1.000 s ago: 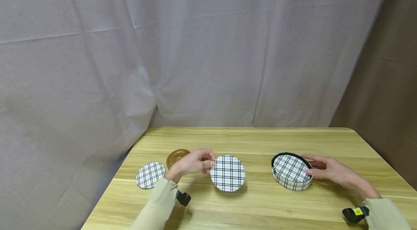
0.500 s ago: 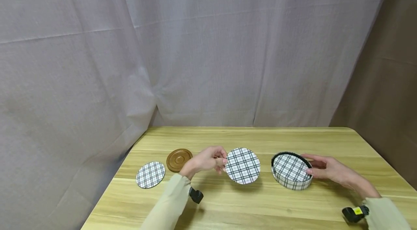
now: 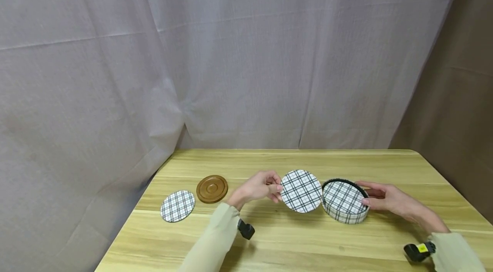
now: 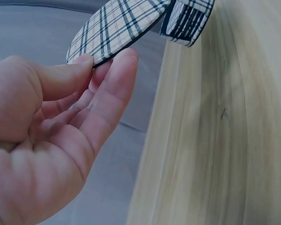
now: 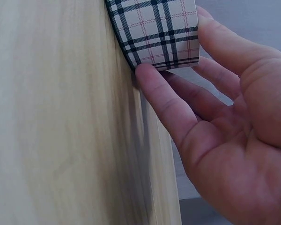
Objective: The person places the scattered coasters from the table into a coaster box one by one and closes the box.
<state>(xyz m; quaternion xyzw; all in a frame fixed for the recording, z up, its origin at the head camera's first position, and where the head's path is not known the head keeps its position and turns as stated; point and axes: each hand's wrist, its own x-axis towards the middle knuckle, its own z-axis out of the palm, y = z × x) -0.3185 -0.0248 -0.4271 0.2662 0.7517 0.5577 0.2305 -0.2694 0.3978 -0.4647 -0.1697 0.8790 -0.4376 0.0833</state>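
Note:
My left hand (image 3: 259, 188) pinches a round plaid coaster (image 3: 301, 191) by its left edge, thumb on the upper face and fingers beneath. In the left wrist view this coaster (image 4: 114, 30) is tilted, its dark underside edge showing. Just to the right stands a round plaid coaster holder (image 3: 346, 217) with a black inner rim, and another plaid coaster (image 3: 344, 197) lies inside it. The held coaster's right edge is right at the holder's rim in the head view. My right hand (image 3: 389, 197) grips the holder's right side, thumb at the rim and fingers along the wall.
At the left of the wooden table (image 3: 292, 246) lies one more plaid coaster (image 3: 178, 206). A brown round disc (image 3: 212, 189) with ringed grooves lies beside it. A grey curtain (image 3: 246, 58) hangs behind the table.
My left hand has carried the coaster rightward and slightly away from me, up to the holder, turning it a little. The brown disc is now fully uncovered. My right hand has stayed put.

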